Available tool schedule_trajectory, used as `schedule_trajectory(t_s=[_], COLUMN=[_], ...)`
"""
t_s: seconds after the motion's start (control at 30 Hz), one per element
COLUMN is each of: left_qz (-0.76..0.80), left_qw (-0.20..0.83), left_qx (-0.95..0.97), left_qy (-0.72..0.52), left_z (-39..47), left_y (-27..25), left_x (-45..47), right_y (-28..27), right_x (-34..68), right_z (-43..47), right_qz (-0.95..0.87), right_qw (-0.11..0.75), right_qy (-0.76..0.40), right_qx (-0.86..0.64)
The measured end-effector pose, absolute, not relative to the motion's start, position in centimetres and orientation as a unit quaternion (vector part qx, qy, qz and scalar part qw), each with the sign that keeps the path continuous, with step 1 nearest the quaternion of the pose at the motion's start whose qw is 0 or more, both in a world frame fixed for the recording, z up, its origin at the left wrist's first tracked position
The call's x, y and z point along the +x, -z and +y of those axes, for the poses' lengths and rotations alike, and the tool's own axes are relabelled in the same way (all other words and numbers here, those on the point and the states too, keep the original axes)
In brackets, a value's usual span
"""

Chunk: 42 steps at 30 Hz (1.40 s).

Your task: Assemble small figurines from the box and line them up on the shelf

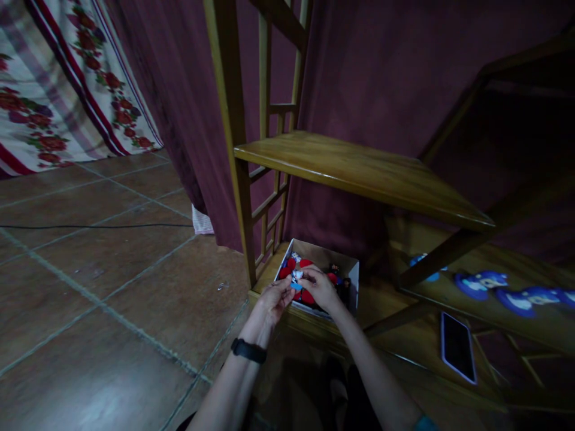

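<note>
Both hands meet over an open white box (354, 281) on the lowest wooden shelf. Between them is a small blue-and-white figure (296, 280), too small to make out further. My left hand (274, 298), with a dark band on its wrist, pinches the figure from the left. From the right, my right hand (320, 287) has its fingers closed on the same figure. Inside the box lie several red and black figures (333, 276), partly hidden by my hands.
A wooden shelf board (350, 167) juts out above the box. To the right lie a phone (457, 347) and several blue-and-white figures (480, 282) on a shelf. A black cable (99, 226) crosses the tiled floor at the left, near a purple curtain (179, 120).
</note>
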<state>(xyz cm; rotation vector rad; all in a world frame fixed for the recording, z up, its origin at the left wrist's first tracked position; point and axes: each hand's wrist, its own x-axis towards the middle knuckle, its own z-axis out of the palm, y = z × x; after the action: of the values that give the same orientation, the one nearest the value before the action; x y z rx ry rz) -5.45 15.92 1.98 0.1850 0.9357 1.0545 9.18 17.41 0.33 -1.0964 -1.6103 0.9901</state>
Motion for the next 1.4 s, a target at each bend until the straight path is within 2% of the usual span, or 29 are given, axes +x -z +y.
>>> schedule_trajectory(t_s=[0.13,0.3,0.5,0.83,1.17,1.4], left_qz=[0.423,0.434,0.411,0.362,0.377,0.406], left_qw=[0.771,0.757,0.760,0.776,0.760,0.758], left_qx=[0.109,0.093,0.121,0.175,0.195,0.194], left_qy=[-0.464,-0.480,-0.489,-0.485,-0.493,-0.473], left_z=[16.2,16.6,16.5,16.1,15.7,16.0], left_y=[-2.5,-2.3,-2.0,-3.3,-3.8,-3.0], left_x=[-5.5,-5.6,-5.7,-5.6,-5.6,-5.4], right_y=[0.1,-0.7,-0.9,-1.6,-2.1,-1.3], right_x=[8.8,8.7,8.7,9.4,9.1,9.3], right_z=[17.4,17.0,17.0,17.0,16.7,16.9], right_qz=[-0.527,-0.387,-0.319,-0.354,-0.341,-0.310], right_qw=[0.511,0.522,0.520,0.508,0.513,0.483], right_qy=[-0.511,-0.639,-0.663,-0.679,-0.699,-0.721], right_qx=[-0.448,-0.412,-0.435,-0.394,-0.364,-0.388])
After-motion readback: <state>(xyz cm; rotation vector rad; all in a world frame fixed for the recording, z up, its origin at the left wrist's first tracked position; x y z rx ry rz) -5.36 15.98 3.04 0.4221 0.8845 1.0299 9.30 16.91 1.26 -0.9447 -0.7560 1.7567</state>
